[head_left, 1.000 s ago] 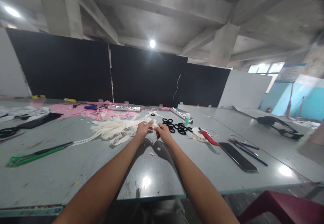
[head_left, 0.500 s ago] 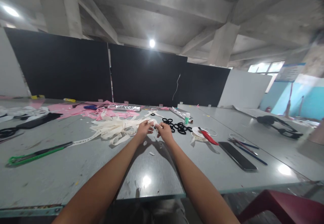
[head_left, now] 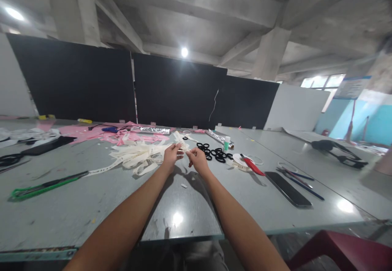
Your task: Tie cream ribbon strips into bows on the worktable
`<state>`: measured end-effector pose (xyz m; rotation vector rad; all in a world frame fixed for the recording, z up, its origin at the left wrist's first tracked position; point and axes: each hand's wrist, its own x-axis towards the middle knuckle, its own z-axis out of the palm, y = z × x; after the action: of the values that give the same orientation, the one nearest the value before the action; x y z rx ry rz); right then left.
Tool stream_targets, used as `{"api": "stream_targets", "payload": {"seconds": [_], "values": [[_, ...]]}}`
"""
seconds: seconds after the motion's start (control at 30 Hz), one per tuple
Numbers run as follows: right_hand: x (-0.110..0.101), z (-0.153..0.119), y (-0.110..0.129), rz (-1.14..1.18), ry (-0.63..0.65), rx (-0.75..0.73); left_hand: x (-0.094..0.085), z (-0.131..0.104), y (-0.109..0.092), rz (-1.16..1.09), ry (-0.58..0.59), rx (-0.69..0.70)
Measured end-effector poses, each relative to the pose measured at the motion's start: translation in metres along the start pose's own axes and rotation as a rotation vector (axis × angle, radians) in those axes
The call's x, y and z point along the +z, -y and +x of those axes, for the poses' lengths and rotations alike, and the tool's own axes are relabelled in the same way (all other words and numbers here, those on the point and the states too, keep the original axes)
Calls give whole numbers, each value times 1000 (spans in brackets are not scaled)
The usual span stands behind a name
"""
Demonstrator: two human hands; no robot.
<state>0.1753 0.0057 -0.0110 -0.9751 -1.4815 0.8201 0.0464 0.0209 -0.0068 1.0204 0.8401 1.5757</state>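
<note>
No lettering is legible anywhere; the blue-topped wall notice (head_left: 352,87) at far right is too blurred.

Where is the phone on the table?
In the head view, the black phone lies flat on the grey table, to the right of the right hand, between the red-handled cutter and the pens.

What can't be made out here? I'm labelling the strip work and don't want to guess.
- Head view: how the left hand and right hand pinch the cream strip; fingertips too small.
- Strip's punched pattern: too small, blurred.
- Person's lap: hidden under the table edge.
- Black rings: count unclear, overlapping.
</note>
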Motion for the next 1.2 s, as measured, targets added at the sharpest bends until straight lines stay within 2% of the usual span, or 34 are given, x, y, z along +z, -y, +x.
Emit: {"api": "stream_targets", "payload": {"seconds": [0.2,0.33,0.4,0.47,0.53,0.67,0.87,1.0,1.1,1.2], "values": [[6,-2,-4,45,108,30,-1,1,0,-77,-96,97],[7,-5,-4,-76,178,23,0,1,-2,-126,-110,89],[4,-5,-1,-189,79,-78,0,0,-3,-86,-72,60],[-1,-4,2,-247,-57,-199,0,-1,-4,18,14,31],[-6,-1,3,-226,-90,-243,2,-3,-4,128,101,19],[-7,5,-3,-165,-48,-163,9,-11,-4,215,199,-9],[-7,2,-9,-297,-233,-142,19,-21,-6,232,346,-137],[-11,2,-6,-346,-305,-112,17,-22,-7,244,476,-226],[-11,2,-5,-315,-325,-125,14,-21,-7,230,489,-193],[-9,2,-6,-295,-291,-138,14,-20,-7,219,451,-194]]}}
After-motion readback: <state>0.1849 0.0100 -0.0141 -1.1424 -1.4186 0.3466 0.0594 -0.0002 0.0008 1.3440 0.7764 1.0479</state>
